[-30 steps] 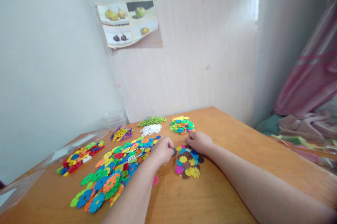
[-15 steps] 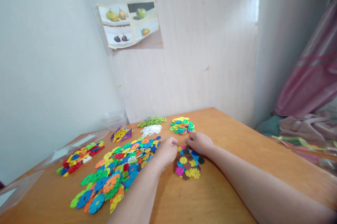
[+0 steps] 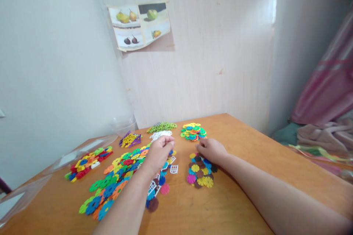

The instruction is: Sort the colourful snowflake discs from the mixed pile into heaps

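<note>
- Fingers (image 3: 167,142) of your left hand (image 3: 159,152) curl inward over the far end of the big mixed pile of discs (image 3: 116,176); whether they pinch a piece you cannot tell, since the knuckles hide the tips.
- Your right hand (image 3: 211,150) rests palm down with its fingers bent loosely on the far edge of the small cluster of discs (image 3: 200,170), touching the top pieces without clearly gripping any.
- That small cluster, in pink, yellow, blue and brown, lies flat on the wooden table (image 3: 248,154), between your two forearms and just to the right of the big pile.
- White lattice pieces (image 3: 173,169) and a few loose pink and brown discs (image 3: 164,189) lie scattered beside your left forearm.
- Beyond your hands sit a round heap of bright discs (image 3: 193,132), a white heap (image 3: 160,134) just beyond your left hand, a green heap (image 3: 161,127) behind it, and a yellow-purple heap (image 3: 130,140) further left.
- Far left lies a heap of red, yellow and green blocks (image 3: 88,157), next to clear plastic lids (image 3: 79,150) and a clear tub (image 3: 123,124) by the wall.
- On the wall hangs a fruit poster (image 3: 140,24); pink cloth (image 3: 325,91) hangs at the right.
</note>
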`<state>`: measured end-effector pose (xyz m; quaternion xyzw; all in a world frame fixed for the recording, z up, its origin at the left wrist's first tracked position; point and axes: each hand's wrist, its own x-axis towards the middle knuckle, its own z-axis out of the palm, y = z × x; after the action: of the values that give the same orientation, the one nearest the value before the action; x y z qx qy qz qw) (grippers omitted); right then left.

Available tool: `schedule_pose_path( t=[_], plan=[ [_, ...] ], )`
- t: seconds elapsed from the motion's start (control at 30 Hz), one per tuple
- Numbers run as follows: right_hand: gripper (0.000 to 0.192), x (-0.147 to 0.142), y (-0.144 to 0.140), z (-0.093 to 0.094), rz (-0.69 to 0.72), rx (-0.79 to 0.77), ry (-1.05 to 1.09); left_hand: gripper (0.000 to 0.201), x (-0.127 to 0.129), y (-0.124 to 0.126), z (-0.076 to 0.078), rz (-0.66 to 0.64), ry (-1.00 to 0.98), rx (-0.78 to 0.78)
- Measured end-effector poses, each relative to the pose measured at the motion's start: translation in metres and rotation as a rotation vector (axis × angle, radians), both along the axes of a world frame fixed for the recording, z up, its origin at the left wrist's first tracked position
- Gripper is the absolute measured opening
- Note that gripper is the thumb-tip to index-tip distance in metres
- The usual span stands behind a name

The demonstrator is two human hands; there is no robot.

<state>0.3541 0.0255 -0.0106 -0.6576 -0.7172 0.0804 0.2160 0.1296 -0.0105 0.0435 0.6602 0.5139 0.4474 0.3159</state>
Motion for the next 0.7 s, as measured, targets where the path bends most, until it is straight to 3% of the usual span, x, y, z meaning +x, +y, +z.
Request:
schedule_pose_path(
  t=[0.2,0.37,0.53,0.7],
  plan=[
    [0.017,-0.012,-0.016,0.005,0.144,0.095,0.079,0.033,-0.064,-0.004,0.008,0.276,-0.052,0.227],
    [0.014,-0.021,-0.027,0.013,0.221,0.103,0.087,0.031,-0.119,-0.005,0.007,0.550,0.033,0.386],
    [0.014,-0.033,-0.033,0.030,0.282,0.020,0.054,0.030,-0.154,-0.005,-0.008,0.756,0.071,0.496],
    [0.014,-0.056,-0.033,0.047,0.399,-0.158,-0.067,0.031,-0.179,-0.002,-0.024,0.827,0.179,0.425]
  ],
)
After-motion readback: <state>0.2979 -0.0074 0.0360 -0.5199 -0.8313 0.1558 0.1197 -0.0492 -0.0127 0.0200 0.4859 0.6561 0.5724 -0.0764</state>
